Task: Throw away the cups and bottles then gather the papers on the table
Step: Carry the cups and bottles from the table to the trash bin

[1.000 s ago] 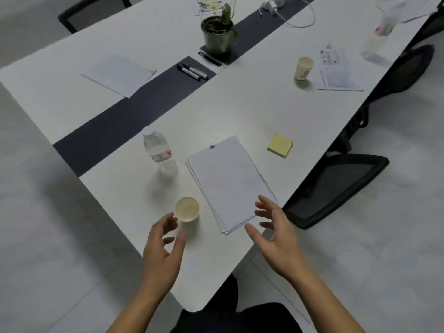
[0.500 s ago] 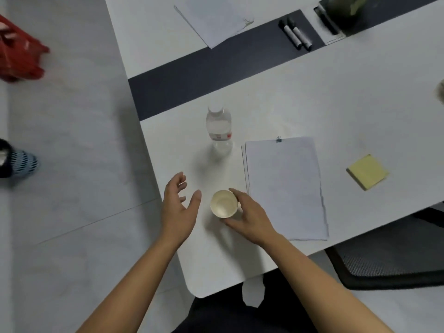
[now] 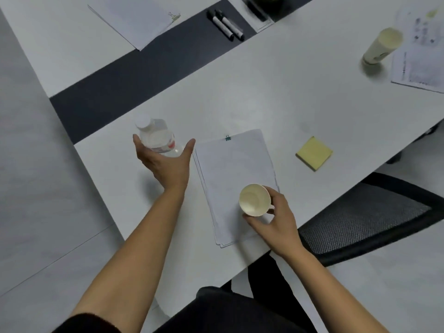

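Two cups [image 3: 255,200] [image 3: 382,45]; one bottle [image 3: 156,136]; two markers [image 3: 220,25] [image 3: 232,26].

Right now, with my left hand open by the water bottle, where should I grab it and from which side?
Wrap the left hand round the water bottle at its labelled middle, coming from the near side. It stands upright, and that round body sits between thumb and fingers; the capped neck is narrower.
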Available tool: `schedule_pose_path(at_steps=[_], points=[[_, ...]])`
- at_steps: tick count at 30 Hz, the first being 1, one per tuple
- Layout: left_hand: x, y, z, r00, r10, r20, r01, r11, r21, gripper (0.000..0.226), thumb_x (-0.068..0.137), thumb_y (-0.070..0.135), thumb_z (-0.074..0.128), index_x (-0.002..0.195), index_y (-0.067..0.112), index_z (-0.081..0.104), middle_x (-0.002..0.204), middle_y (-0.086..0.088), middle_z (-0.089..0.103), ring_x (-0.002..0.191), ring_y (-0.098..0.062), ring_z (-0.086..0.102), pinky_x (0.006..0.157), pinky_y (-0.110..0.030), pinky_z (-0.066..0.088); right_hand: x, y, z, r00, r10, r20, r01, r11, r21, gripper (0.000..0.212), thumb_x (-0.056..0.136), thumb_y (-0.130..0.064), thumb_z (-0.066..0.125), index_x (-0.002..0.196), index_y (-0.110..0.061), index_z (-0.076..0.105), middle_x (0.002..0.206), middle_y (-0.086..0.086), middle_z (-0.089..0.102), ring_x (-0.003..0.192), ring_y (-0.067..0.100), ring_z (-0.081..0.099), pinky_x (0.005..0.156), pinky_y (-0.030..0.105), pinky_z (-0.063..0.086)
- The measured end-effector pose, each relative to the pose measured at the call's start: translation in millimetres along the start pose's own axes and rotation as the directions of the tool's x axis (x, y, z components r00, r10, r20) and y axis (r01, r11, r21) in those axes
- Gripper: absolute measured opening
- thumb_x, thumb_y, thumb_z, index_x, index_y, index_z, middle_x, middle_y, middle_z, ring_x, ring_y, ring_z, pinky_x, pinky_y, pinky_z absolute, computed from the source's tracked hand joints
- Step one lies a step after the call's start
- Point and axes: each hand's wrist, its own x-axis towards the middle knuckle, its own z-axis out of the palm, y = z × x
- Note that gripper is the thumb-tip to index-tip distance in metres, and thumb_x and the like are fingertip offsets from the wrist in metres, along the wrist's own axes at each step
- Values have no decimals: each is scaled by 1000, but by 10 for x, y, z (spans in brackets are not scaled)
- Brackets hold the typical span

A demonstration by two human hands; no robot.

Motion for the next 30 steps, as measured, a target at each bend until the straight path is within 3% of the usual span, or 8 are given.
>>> schedule_pose_path(at_steps=[2,4,8,13,18,24,27,30], points=[[20,29,41,998,-18,-66,14,998,-57,89,70,39,86,143,16,41,139,2,50,122,-16,54,105,-39,48,-42,-41,-67,999,3,-36,-2,1000,14,68,69,-50,78,124,-62,39,128,-36,48,122,-6,50,89,5,41],[-25,79,-18,996,-39,-74,31,994,-105,73,75,37,82,136,17,48,130,5,57,110,-11,60,95,-39,55,-81,-88,-123,999,17,-43,-15,1000,25,66,68,-53,77,123,-61,40,127,-38,50,119,-9,51,90,9,41],[-347,242,-439,998,63,-7,-63,985,-159,71,78,34,81,136,23,41,132,7,53,113,-13,61,91,-27,56,-188,-248,-280,999,-18,-36,20,998,56,68,67,-55,78,125,-55,42,125,-37,52,114,-11,52,89,12,42],[-1049,363,-1203,998,51,-47,-60,971,-232,68,78,31,82,132,18,43,128,1,57,110,-13,64,90,-32,57,-388,-496,-494,994,-105,30,102,990,101,71,73,-39,86,132,-43,46,130,-25,53,114,-8,53,88,12,43],[-2033,258,-1960,977,-25,-213,-39,957,-289,65,76,39,79,132,29,48,122,19,61,108,0,64,84,-14,54,-620,-589,-532,959,-230,165,203,965,165,70,73,-32,87,129,-48,48,129,-25,53,114,-4,56,87,16,45],[-2959,-39,-2813,897,-107,-429,11,976,-219,63,75,51,73,134,42,52,128,15,63,111,1,64,83,-25,55,-891,-624,-334,887,-284,363,224,954,200,70,67,-40,86,129,-43,53,129,-20,57,111,-1,61,90,25,48],[-3127,-190,-3249,855,-109,-508,27,986,-167,63,77,53,70,135,44,50,130,13,62,113,-1,62,85,-19,55,-1055,-838,-59,858,-300,416,230,950,210,69,69,-36,90,126,-48,53,127,-22,61,108,0,64,88,27,52],[-3139,-385,-3693,789,-113,-604,-16,979,-204,65,79,50,71,139,37,49,130,9,60,116,-9,62,89,-13,51,-1300,-1209,350,810,-366,458,284,928,240,69,63,-55,82,124,-54,50,124,-25,61,103,0,66,81,19,48]])
